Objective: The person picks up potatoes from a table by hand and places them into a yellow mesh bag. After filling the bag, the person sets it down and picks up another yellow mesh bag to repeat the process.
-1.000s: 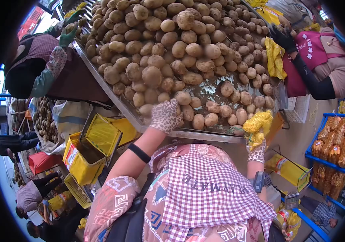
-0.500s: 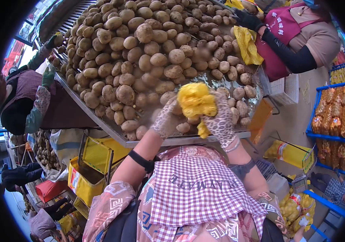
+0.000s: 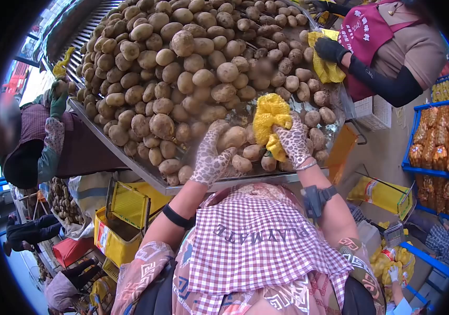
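Note:
Both of my hands wear leopard-print gloves. My right hand (image 3: 294, 143) is closed on a crumpled yellow mesh bag (image 3: 270, 116), which hangs over the potatoes near the table's front edge. My left hand (image 3: 210, 158) has its thumb and fingers apart. It is at the left side of a large potato (image 3: 233, 137), with the thumb just below; whether it touches is hard to tell. Smaller potatoes (image 3: 242, 164) lie between my two hands. A large heap of potatoes (image 3: 182, 44) covers the metal table beyond them.
The metal table's rim (image 3: 224, 184) runs in front of my body. At the right, a co-worker in a maroon apron (image 3: 363, 39) holds another yellow mesh bag (image 3: 325, 60). Another co-worker stands at the left (image 3: 30, 131). Yellow crates (image 3: 114, 239) stand at lower left; blue racks hold filled bags (image 3: 439, 136).
My left hand has let go of the yellow mesh bag and moved down-left beside the potato. My right hand has shifted slightly right, still with the bag. The right co-worker's gloved hand has moved down onto their bag.

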Available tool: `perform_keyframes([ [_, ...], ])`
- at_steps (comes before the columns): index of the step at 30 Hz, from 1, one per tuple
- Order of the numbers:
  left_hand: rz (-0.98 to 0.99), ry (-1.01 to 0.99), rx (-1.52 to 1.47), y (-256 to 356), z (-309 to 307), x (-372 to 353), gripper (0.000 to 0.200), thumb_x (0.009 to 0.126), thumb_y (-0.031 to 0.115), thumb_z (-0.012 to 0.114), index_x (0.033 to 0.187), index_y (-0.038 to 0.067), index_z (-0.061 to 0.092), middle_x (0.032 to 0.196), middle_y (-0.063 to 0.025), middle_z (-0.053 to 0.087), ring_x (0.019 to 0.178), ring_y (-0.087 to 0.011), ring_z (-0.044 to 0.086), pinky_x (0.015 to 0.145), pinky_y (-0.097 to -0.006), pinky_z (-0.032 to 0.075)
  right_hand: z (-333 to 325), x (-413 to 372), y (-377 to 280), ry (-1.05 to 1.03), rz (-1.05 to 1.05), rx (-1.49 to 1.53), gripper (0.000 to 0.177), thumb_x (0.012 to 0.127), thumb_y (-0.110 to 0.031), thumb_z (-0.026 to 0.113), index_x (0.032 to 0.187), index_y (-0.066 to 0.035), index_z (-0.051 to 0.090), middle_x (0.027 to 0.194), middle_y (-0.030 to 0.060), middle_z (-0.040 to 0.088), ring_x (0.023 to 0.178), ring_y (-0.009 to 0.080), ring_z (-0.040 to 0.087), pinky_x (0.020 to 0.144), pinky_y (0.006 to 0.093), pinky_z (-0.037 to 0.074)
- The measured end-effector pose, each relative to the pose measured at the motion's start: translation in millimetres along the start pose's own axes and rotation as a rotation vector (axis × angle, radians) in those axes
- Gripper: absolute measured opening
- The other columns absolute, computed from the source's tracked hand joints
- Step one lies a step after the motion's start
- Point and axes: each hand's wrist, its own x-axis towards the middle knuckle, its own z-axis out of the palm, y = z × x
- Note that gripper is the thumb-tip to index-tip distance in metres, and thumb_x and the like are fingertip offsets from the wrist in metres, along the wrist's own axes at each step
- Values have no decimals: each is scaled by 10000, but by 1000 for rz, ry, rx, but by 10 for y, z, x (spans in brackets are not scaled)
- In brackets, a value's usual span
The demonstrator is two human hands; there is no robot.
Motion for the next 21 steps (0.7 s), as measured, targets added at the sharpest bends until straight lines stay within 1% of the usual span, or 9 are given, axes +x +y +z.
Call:
perform_keyframes([
  [1, 28, -5, 14, -46, -12, 9, 570, 698, 53, 723, 1228, -1, 521, 1267, -172, 519, 1216, -301, 475, 1054, -375, 348, -78, 29, -35, -37, 62, 262, 369, 783, -133, 726, 1070, 41, 574, 959, 173, 661, 898, 246, 657, 773, 343, 535],
  [5, 154, -112, 214, -171, 0, 199, 531, 738, 74, 715, 1227, -7, 524, 1237, -160, 546, 1169, -293, 514, 1015, -373, 397, 45, -285, -602, -153, -413, -98, 457, 762, -186, 751, 1117, 31, 564, 1131, 216, 593, 1066, 274, 588, 907, 391, 473],
  [6, 31, -72, -458, 111, -13, 138, 459, 820, 110, 675, 1233, -12, 515, 1207, -122, 561, 1124, -242, 542, 954, -331, 447, 178, -288, -452, -154, -632, -220, 443, 768, -134, 749, 1133, 32, 559, 1033, 131, 641, 899, 200, 644, 782, 304, 536],
  [7, 31, -80, -457, 42, -2, 120, 459, 820, 110, 675, 1233, -12, 515, 1207, -122, 561, 1124, -242, 542, 954, -331, 447, 237, -147, -242, -149, -627, -218, 443, 768, -134, 749, 1133, 32, 559, 1033, 131, 641, 899, 200, 644, 782, 304, 536],
  [9, -122, 4, -442, -166, 31, 70, 380, 896, 167, 618, 1218, -8, 520, 1181, -85, 562, 1088, -194, 549, 894, -324, 483, 136, 238, 132, -92, 56, -20, 457, 757, -182, 755, 1121, 22, 569, 1124, 199, 601, 1049, 275, 592, 906, 391, 472],
  [11, -415, -47, -882, -46, -64, 123, 397, 934, 306, 561, 1228, 44, 508, 1153, -79, 566, 996, -194, 569, 816, -348, 513, -64, 231, 37, -38, 107, 250, 414, 783, -132, 737, 1125, 23, 563, 963, 128, 658, 850, 209, 646, 758, 321, 535],
  [14, -738, -213, -1591, -274, -131, 118, 486, 941, 478, 462, 1269, 119, 455, 1151, -82, 558, 894, -196, 549, 713, -319, 505, -43, 234, -96, -42, 23, 333, 422, 791, -118, 733, 1145, 26, 553, 1017, 127, 644, 910, 188, 632, 783, 304, 526],
  [17, -635, -290, -1637, -225, -155, 185, 456, 938, 453, 482, 1260, 130, 467, 1148, -77, 566, 915, -195, 553, 698, -319, 501, 80, 93, -358, -30, -235, 430, 448, 774, -91, 729, 1166, 25, 544, 1066, 139, 627, 966, 202, 619, 831, 315, 510],
  [21, -720, -125, -1538, -175, -8, 237, 476, 922, 422, 524, 1266, 96, 488, 1123, -96, 595, 886, -203, 595, 727, -309, 524, 188, -242, -640, -185, -668, 18, 484, 744, -24, 693, 1198, 1, 528, 1100, 147, 615, 1023, 220, 605, 897, 339, 485],
])
